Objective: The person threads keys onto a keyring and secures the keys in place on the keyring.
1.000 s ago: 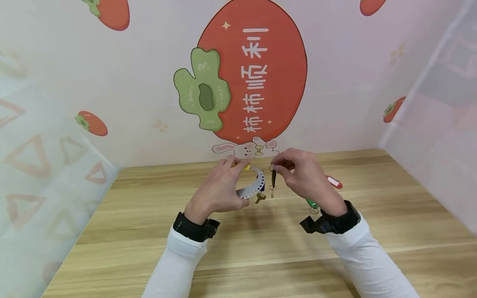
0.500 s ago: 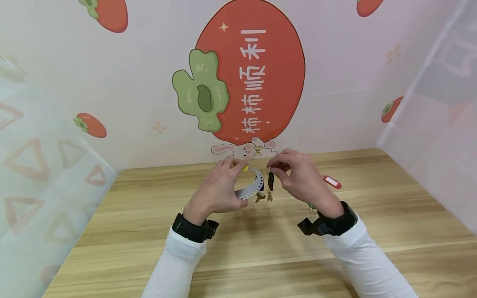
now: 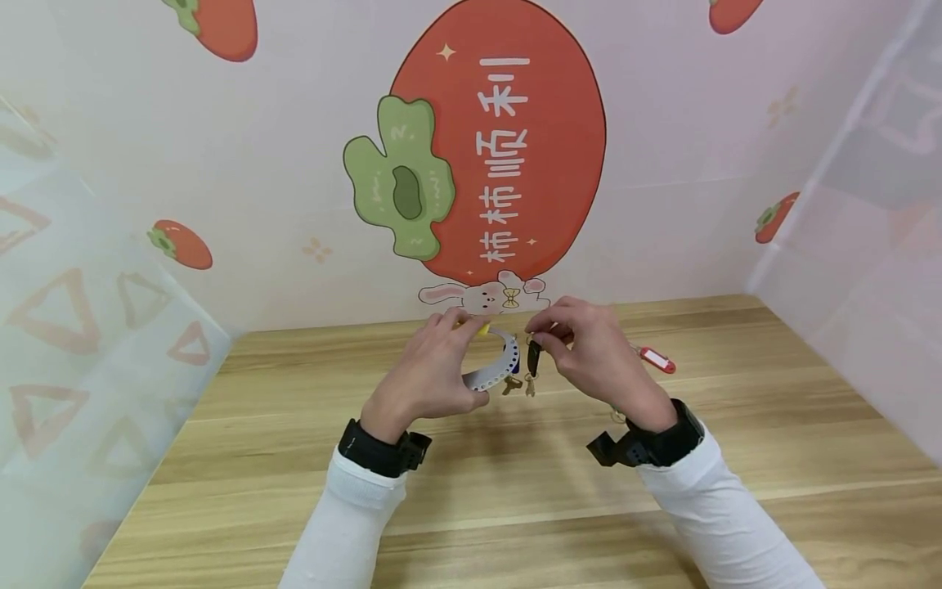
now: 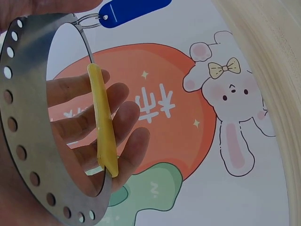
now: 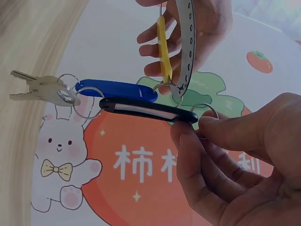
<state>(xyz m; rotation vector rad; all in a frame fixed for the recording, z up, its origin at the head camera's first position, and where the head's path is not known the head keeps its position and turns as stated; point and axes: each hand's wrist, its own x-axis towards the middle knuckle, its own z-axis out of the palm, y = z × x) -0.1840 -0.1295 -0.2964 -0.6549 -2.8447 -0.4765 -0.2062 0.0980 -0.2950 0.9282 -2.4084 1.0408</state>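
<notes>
My left hand (image 3: 427,368) grips a large metal key ring (image 3: 495,376) with holes along its band and a yellow grip (image 4: 104,127). From that ring hangs a blue key tag (image 5: 115,89) on a small split ring, with a key below. To the right, my right hand (image 3: 596,352) pinches the split ring (image 5: 210,105) of a black key tag (image 5: 110,106) between thumb and fingers. Brass-coloured keys (image 5: 42,88) dangle from the tags' lower ends, overlapping in the right wrist view. The black tag is held just beside the blue one, in the air above the table.
On the wooden table (image 3: 294,458) a red key tag (image 3: 657,360) lies right of my right hand. Another split ring (image 3: 616,415) shows partly behind the right wrist. A printed wall (image 3: 280,164) stands close behind both hands.
My right hand has moved slightly left with the black key tag, nearer the metal ring. The key under it has swung and turned. The left hand stays almost in place.
</notes>
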